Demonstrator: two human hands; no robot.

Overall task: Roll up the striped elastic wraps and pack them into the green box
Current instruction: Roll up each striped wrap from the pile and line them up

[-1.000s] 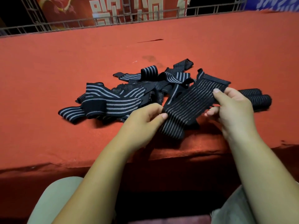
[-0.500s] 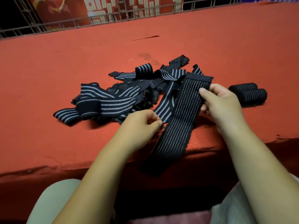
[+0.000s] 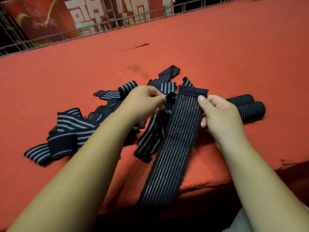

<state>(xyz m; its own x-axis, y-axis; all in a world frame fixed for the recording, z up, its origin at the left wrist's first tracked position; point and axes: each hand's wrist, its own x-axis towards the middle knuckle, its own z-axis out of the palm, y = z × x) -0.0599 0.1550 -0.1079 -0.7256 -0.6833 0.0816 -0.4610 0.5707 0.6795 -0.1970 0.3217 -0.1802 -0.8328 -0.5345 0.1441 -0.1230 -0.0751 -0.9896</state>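
Red cloth covers the table [image 3: 217, 47], and the person seated at its near edge has one long wrap [image 3: 177, 139] stretched out in front of them, black with thin pale stripes running its length. The right hand [image 3: 220, 114] pinches it just below the plain dark band at the top, thumb [image 3: 201, 98] flat on the front and fingers tucked behind the right edge. The left hand [image 3: 143, 102] is curled, its fingertips nipping a small dark loop [image 3: 170, 97] right beside the wrap's upper left corner; from here I cannot tell whether the loop belongs to that wrap or to another one under it. From the hands the wrap runs down towards the person, lies along the cloth and hangs over the table's front edge, its lower end in the shadow below. To the left, partly hidden by the left forearm, a loose pile [image 3: 71, 128] of wider-striped wraps lies tangled on the cloth. To the right, just behind the right hand, two finished rolls [image 3: 249, 109] lie side by side, touching each other. A metal rail [image 3: 117, 24] runs along the table's far edge, with a red banner [image 3: 41, 19] bearing pale characters behind it
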